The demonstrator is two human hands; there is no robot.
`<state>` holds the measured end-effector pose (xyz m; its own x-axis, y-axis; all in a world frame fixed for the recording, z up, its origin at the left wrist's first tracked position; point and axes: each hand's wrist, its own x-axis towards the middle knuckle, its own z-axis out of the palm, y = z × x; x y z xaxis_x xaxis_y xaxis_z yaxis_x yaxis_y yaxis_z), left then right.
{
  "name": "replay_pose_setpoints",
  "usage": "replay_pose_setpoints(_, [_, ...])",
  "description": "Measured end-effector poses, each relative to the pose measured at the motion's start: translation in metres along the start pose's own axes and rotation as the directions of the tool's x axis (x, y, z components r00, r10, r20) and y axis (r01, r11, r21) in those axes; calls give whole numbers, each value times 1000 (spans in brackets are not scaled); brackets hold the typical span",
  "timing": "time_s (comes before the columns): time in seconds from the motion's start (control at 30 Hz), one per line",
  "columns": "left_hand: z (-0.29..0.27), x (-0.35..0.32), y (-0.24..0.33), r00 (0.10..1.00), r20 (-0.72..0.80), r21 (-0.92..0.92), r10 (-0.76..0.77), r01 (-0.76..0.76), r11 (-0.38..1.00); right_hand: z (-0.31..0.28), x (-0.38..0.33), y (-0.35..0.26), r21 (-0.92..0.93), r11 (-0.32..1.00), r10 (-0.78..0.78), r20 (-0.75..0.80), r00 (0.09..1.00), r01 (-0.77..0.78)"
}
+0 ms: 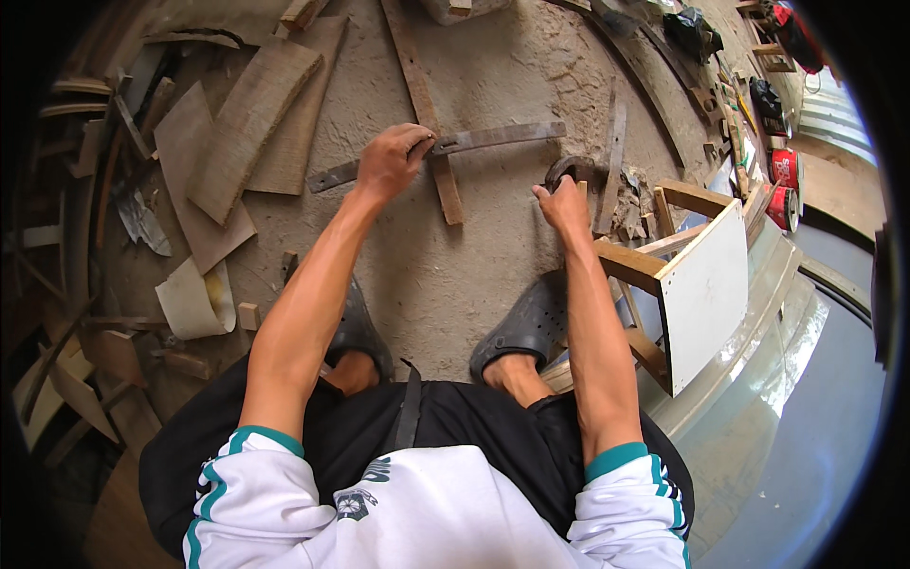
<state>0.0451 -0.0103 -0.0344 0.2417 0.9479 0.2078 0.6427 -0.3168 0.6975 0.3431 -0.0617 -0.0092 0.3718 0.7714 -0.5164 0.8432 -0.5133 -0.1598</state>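
dark strip (502,136), long, flat and narrow, is lying crosswise over a wooden slat (446,190) on the dusty floor (412,275), out in front of the person's feet. the left hand (391,163) is curling closed over the strip, just left of where the two pieces are crossing, with thumb and fingers pressing together; from where i'm standing i can't tell whether they're pinching the strip itself or something small on it. the right hand (567,204) is gripping a dark tool (573,169), its exact kind hard to make out, and hanging just beyond the strip's right end. near that forearm a wooden frame with a white panel (706,294) is standing, and red cans (785,171) are sitting farther off. over on the left, broad boards (254,128) are lying overlapped.
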Motion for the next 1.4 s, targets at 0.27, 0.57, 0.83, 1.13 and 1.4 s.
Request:
replay_pose_setpoints(0.27, [4, -4, -3, 999, -41, 26, 35, -34, 999, 9, -17, 5, -89, 993, 32, -386, 922, -71])
replay_pose_setpoints(0.57, [3, -2, -5, 998, -37, -4, 53, -53, 999, 13, 4, 35, 2, 986, 160, -226, 961, -164])
replay_pose_setpoints(0.83, [10, -6, -1, 983, -160, 43, 90, -84, 996, 13, -19, -6, 264, 964, 115, -335, 935, -24])
replay_pose_setpoints(1.13, [24, -16, -5, 956, -280, 85, 91, -70, 994, 0, -87, -129, 612, 662, -348, -261, 900, 433])
replay_pose_setpoints(1.4, [22, -16, -4, 972, -228, 92, 47, -26, 995, -18, -104, -150, 533, 746, -315, -246, 917, 399])
